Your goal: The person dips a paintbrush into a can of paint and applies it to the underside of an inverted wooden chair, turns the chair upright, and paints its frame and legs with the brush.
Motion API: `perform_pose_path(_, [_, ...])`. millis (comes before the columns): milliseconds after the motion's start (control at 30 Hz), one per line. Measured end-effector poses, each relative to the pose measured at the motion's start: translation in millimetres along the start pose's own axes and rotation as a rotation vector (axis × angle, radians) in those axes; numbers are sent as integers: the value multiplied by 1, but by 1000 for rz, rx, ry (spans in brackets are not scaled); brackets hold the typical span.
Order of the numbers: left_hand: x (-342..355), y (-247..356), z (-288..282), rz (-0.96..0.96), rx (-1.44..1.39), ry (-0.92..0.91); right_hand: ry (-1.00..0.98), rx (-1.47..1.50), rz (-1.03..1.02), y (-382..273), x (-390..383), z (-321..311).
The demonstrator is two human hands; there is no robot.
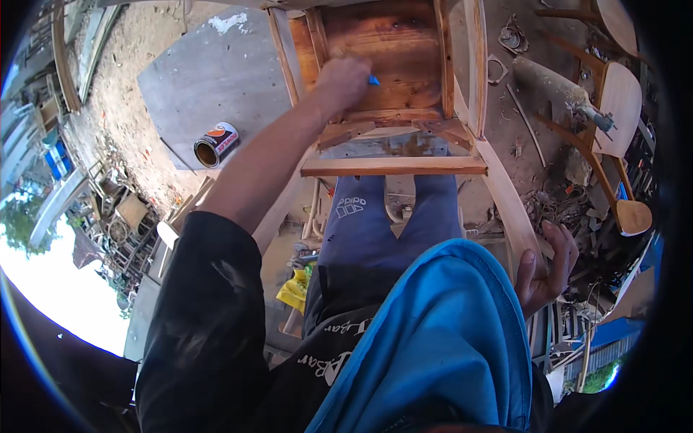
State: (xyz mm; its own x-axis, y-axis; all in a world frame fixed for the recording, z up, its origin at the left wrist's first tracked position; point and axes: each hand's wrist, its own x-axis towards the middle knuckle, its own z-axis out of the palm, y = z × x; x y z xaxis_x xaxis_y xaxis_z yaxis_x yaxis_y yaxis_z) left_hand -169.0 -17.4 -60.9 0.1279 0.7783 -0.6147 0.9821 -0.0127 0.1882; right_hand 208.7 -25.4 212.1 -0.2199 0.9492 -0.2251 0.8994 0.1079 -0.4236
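An unfinished wooden chair frame (393, 167) stands in front of me, its pale legs slanting toward me. Inside the frame lies a glossy reddish-brown wood panel (408, 54). My left hand (344, 81) reaches over that panel, its fingers closed on a small blue piece (373, 80). Only a tip of the piece shows, so its kind is unclear. Beside the right chair leg (509, 195) is my right hand (550, 268), fingers apart with nothing seen in them. Blue cloth (447, 325) covers part of my right side and hides that forearm.
An open can (216, 144) with brown residue stands on a grey board (191, 90) at the left. Several curved wooden chair parts (619, 108) and a tube-like roll (552, 83) lie at the right. A yellow packet (294, 291) is beside my leg. Stacked furniture frames (119, 216) stand far left.
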Motion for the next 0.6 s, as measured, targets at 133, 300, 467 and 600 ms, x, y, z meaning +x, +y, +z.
perform_pose_path(133, [-17, 34, 18, 164, -171, -313, 59, -25, 43, 2, -6, 4])
perform_pose_path(300, [32, -46, 1, 62, -95, -71, 106, -44, 5, -1, -4, 2])
perform_pose_path(467, [52, -21, -41, 314, 206, 397, 183, -133, -15, 9, -15, -1])
perform_pose_path(600, [23, -10, 33, 593, 256, -47, 240, -145, -55, 19, -17, 5])
